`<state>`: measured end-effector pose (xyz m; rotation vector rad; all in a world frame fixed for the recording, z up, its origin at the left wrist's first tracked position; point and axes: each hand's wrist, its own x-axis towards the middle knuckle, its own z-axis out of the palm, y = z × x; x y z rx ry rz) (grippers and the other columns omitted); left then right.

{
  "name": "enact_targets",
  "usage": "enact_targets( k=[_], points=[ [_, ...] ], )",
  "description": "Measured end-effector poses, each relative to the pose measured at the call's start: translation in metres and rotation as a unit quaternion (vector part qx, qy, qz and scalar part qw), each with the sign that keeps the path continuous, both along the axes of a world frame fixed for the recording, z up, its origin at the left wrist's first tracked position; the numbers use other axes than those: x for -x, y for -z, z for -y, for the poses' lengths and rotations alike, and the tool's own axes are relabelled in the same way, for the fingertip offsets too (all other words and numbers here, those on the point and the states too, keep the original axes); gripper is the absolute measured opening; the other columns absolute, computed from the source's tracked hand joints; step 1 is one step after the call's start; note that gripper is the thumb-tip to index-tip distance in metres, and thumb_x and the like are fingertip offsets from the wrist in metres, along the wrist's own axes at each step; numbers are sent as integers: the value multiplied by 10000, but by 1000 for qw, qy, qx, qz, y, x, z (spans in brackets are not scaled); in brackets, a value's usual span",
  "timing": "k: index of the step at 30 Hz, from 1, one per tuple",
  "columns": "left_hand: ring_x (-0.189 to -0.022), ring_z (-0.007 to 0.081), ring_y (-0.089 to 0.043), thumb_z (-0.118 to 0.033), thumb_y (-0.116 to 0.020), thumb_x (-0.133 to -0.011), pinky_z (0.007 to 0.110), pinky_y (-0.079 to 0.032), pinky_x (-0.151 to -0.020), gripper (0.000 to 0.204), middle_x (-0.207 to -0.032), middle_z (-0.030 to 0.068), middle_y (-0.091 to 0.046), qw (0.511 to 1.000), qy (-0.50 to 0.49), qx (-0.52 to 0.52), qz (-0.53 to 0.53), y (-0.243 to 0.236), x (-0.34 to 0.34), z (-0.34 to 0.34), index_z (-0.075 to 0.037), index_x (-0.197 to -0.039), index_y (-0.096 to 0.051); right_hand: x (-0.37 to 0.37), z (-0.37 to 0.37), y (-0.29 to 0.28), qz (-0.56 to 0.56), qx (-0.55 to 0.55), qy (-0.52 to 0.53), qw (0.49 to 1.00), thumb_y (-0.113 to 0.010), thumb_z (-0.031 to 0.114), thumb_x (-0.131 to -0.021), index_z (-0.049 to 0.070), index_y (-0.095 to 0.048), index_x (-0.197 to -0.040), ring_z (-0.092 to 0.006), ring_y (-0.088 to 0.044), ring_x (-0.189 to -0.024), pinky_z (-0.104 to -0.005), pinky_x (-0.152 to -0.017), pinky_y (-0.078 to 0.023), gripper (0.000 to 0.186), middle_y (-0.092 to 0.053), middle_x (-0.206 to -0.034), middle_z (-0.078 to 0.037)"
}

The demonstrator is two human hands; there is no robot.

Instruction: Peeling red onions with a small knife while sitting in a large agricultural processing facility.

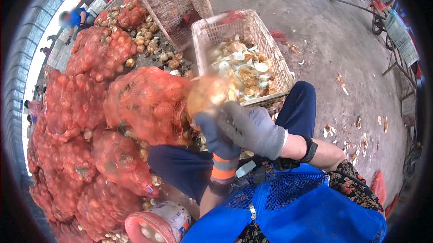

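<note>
A brown-skinned onion (205,96), smeared by motion, is held up in front of the plastic crate. My left hand (215,135), in a dark grey-blue glove with an orange-striped cuff, grips it from below. Pressed against the left hand is my right hand (257,131), in a grey glove, its fingers curled closed; whatever they hold is hidden. Just beyond the hands stands a dirty white crate (276,58) with onion skins and cut onion pieces (243,69) inside.
Red mesh sacks of onions (144,103) are piled on the left, with loose onions (146,33) behind. A tilted crate (176,6) leans at the back. Near my left leg sits a bucket (169,216) of peeled onions. A cart (401,40) stands right; another person (79,17) sits far left.
</note>
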<state>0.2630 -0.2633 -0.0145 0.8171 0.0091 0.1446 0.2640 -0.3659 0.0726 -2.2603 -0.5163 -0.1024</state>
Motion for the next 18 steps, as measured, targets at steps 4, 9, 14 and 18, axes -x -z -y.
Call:
enact_targets(
  k=[4,9,14,18],
  points=[
    [-1215,245,-427,-588,-417,-886,392,-375,-1023,715,-1359,98,-401,988,35,150,5,-40,-1,7,-74,-1373,-317,14,-2,20,70,12,13,997,-623,204,-820,46,-518,-1045,-326,-614,-637,-407,-540,-480,294,-597,-740,-133],
    [-1269,279,-377,-649,-468,-825,437,-335,-1051,815,-1406,100,-346,993,-24,112,1,-37,-4,-13,-113,-1404,-266,42,27,28,-3,54,-24,998,-594,321,-819,112,-547,-1116,-346,-636,-677,-427,-597,-511,366,-633,-810,-168],
    [-1243,273,-407,-554,-527,-835,444,-383,-1011,773,-1371,96,-384,979,-89,-175,64,-35,0,-53,-103,-1404,-263,27,75,9,-128,-87,-128,980,-617,127,-831,10,-473,-1148,-192,-594,-684,-315,-625,-483,368,-595,-803,-86],
    [-1209,291,-435,-502,-563,-826,429,-390,-999,743,-1335,100,-419,949,-40,-310,-34,-23,38,-68,-84,-1382,-303,-7,96,13,-96,-126,-221,962,-500,88,-864,-5,-540,-1033,-147,-558,-646,-274,-584,-462,197,-559,-749,-48]
  ],
)
